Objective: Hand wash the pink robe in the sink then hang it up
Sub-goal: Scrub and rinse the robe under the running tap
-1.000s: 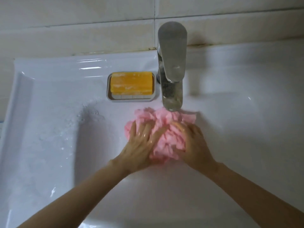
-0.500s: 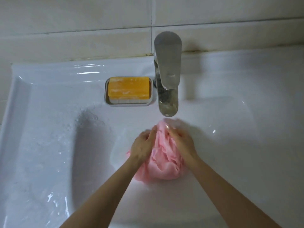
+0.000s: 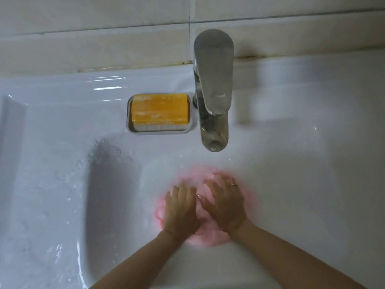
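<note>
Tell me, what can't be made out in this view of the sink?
1. Pink robe, head view: mostly hidden under the left hand and right hand, the rest blurred by cloudy water; shape unclear.
2. Faucet, head view: whether water runs from it is too faint to tell.
3. Sink, head view: left, right and near sides cut off by the picture's edges.

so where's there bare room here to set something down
Bare: the sink ledge right of the faucet, and the ledge left of the soap dish. The wet basin left of the left hand is free. Crowded: below the faucet, where it and the right hand press the pink robe.
</note>
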`<state>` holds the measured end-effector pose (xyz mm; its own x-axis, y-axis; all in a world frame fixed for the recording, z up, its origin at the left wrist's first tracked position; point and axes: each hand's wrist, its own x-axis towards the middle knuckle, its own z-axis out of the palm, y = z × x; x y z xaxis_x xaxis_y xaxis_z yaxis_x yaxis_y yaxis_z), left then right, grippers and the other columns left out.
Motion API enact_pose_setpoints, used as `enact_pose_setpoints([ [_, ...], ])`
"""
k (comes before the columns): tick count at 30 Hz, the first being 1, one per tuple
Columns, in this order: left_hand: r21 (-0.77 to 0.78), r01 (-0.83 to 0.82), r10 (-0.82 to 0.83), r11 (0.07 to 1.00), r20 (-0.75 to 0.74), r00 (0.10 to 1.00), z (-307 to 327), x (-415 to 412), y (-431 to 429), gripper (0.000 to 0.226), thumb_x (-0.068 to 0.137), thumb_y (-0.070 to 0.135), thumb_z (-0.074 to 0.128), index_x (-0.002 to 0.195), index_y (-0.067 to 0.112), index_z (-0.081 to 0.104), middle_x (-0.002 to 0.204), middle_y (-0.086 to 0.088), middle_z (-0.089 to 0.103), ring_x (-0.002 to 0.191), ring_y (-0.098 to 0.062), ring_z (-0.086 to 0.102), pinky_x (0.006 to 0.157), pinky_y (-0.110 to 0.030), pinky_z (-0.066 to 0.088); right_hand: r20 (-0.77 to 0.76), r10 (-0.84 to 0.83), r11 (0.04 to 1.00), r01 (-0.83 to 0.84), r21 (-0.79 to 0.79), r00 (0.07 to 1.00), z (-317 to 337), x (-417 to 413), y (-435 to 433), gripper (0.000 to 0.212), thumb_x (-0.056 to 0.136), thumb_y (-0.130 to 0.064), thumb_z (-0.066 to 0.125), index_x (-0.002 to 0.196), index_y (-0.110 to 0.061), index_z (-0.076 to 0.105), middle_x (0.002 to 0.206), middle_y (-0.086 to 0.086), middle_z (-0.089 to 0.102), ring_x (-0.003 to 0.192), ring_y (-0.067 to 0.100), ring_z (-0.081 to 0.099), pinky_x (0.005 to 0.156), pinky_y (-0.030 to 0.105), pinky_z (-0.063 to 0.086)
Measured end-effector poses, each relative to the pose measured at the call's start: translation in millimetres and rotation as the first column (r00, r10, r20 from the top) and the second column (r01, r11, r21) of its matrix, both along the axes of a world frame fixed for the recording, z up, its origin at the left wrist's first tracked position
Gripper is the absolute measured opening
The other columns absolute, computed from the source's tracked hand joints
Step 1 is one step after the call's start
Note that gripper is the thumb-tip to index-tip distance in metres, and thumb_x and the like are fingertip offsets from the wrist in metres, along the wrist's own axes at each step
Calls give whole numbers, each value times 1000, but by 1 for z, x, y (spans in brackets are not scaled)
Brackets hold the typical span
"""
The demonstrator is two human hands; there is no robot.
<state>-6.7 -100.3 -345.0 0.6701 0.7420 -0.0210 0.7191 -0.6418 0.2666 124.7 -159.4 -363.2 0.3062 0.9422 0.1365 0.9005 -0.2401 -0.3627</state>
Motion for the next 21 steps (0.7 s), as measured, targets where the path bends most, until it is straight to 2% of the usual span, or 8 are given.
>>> enact_pose_setpoints([
  [5,102,168,-165,981,-31,986,-17,11,46,39,67,39,38,94,12,49,72,-2,65,55,-20,61,43,-19,42,93,-184,982,178,70,979,-4,13,35,35,85,-49,45,79,-21,63,69,7,61,51,26,55,41,26,42],
  [7,58,202,-199,978,-50,979,-12,21,62,40,69,34,37,91,9,60,69,-4,67,47,-22,61,39,-17,40,64,-227,973,224,59,972,-1,19,48,38,83,-48,45,67,-19,65,58,3,58,45,25,54,38,23,38],
  [9,-92,182,-189,979,-80,979,8,30,72,37,82,32,45,103,6,60,86,-9,70,65,-27,67,53,-26,49,-64,-284,958,285,14,957,9,20,57,40,84,-45,46,64,-17,64,55,4,60,47,27,58,41,23,38],
  [11,-315,52,-83,948,-85,993,25,35,79,36,87,37,55,113,11,55,104,-8,67,91,-29,64,75,-33,48,-333,-390,920,381,-95,859,29,21,62,36,90,-42,50,75,-15,67,70,7,67,66,31,63,54,29,42],
  [13,-458,24,-1,889,50,999,41,28,75,51,79,38,68,120,15,49,111,-6,62,94,-27,61,77,-34,48,-585,-401,911,372,-176,705,47,22,53,20,89,-38,60,95,-20,65,88,-4,68,83,23,62,71,32,48],
  [15,-508,132,17,851,277,961,58,8,62,82,66,40,79,132,15,36,122,-8,50,96,-21,55,80,-35,51,-712,-226,971,211,-112,665,70,28,32,43,80,-37,67,121,-29,55,107,-20,59,94,9,56,81,21,46],
  [18,-274,254,-169,928,299,939,54,-25,39,94,66,68,66,139,21,28,148,-12,20,132,-28,27,104,-44,36,-634,43,993,-102,-58,772,87,29,-2,69,71,-73,57,125,-30,55,111,-14,49,97,8,46,79,19,40],
  [21,-270,151,-130,951,93,987,27,-31,13,103,66,80,52,145,22,21,157,-18,2,144,-35,10,106,-61,27,-357,57,974,-131,-187,932,66,10,-17,79,70,-81,45,128,-28,57,133,5,44,115,22,42,91,35,43],
])
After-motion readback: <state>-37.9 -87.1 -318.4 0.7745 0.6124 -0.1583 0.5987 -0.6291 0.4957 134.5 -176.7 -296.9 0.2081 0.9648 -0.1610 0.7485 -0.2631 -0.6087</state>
